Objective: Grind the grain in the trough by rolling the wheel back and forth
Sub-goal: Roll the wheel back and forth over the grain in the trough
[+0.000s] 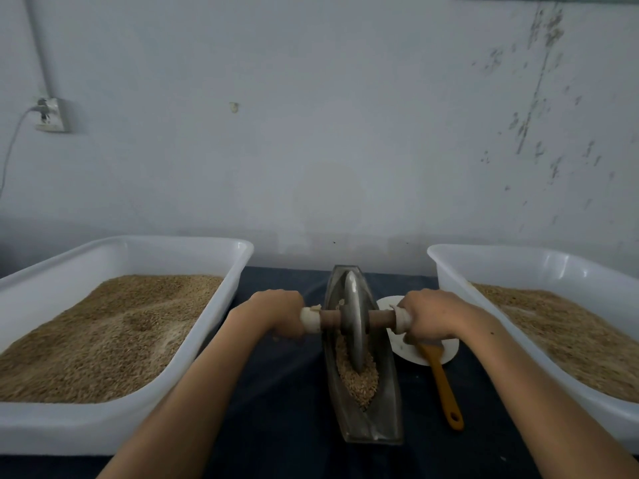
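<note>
Left hand (281,314) fingers curled tight round the white-wrapped left end of the axle (330,319); right hand (427,321) wrapped the same way round the right end. Both knuckles-up, nothing else held.

Axle runs through the hub of the metal grinding wheel (354,323). Wheel stands upright on edge in the boat-shaped metal trough (387,402), sitting about mid-length; rim bites into the grain (359,378), which is piled mostly toward the near end. Far end of the trough looks nearly bare.

Handling, my read: wheel is solid metal, so heavy and rigid; the weight does the crushing. Grip stays at the wrapped ends, symmetric, otherwise the disc tips and rides the trough wall. Bare wood nearer the hub looks smoother, worse purchase. Grain is loose and will shove ahead of the rim rather than crush if rolled fast.

Outward: orange-handled spatula (444,385) lying with its head on a white plate (449,350), just right of the trough, partly under the right hand. White tubs of grain on the left (221,305) and right (446,271), all on a dark cloth (283,392).
</note>
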`<state>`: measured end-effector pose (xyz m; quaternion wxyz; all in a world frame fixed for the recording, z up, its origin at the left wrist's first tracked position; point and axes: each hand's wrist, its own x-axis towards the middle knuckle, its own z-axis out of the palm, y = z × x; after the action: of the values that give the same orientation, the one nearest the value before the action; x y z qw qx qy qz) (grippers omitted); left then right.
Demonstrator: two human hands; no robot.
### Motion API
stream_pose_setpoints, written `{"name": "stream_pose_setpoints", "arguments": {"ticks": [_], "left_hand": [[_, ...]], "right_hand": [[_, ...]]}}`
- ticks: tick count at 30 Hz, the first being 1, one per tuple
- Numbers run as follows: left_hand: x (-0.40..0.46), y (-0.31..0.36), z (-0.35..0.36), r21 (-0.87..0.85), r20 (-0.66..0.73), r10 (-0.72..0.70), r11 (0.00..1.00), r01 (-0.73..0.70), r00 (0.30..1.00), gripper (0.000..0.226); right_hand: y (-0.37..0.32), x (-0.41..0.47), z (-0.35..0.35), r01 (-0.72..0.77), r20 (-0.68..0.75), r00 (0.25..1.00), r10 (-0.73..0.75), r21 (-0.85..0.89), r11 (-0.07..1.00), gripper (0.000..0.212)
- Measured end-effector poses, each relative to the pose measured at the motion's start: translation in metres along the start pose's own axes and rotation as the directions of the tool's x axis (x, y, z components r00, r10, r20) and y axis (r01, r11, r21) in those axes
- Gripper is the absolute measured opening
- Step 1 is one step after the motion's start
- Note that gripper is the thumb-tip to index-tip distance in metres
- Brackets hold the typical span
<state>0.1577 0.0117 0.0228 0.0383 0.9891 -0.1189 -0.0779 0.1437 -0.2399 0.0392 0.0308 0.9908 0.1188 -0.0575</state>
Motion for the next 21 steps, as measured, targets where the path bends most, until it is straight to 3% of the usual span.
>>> {"name": "stream_pose_setpoints", "arguments": {"ticks": [4,8,10,15,21], "left_hand": [[0.000,0.000,0.003,0.022,-0.093,-0.006,1.000,0.008,0.996,0.031],[0.000,0.003,0.009,0.095,-0.292,0.010,0.995,0.018,0.956,0.017],[-0.001,0.006,0.011,0.123,-0.354,0.020,0.992,0.025,0.935,0.015],[-0.003,0.011,0.009,0.178,-0.391,0.020,0.982,0.055,0.920,0.016],[-0.006,0.007,0.003,0.108,-0.206,0.009,0.994,0.013,0.978,0.030]], "right_hand": [[0.000,0.002,0.005,0.005,-0.104,0.995,-0.010,-0.045,0.999,0.011],[-0.002,0.005,0.017,0.011,-0.400,0.916,-0.033,-0.056,0.998,0.007],[-0.001,0.008,0.022,0.007,-0.466,0.885,-0.023,-0.035,0.999,0.011],[0.002,0.008,0.023,0.003,-0.390,0.921,-0.014,-0.029,1.000,0.005],[0.000,0.003,0.007,-0.009,-0.106,0.994,0.006,-0.032,0.999,0.011]]}}
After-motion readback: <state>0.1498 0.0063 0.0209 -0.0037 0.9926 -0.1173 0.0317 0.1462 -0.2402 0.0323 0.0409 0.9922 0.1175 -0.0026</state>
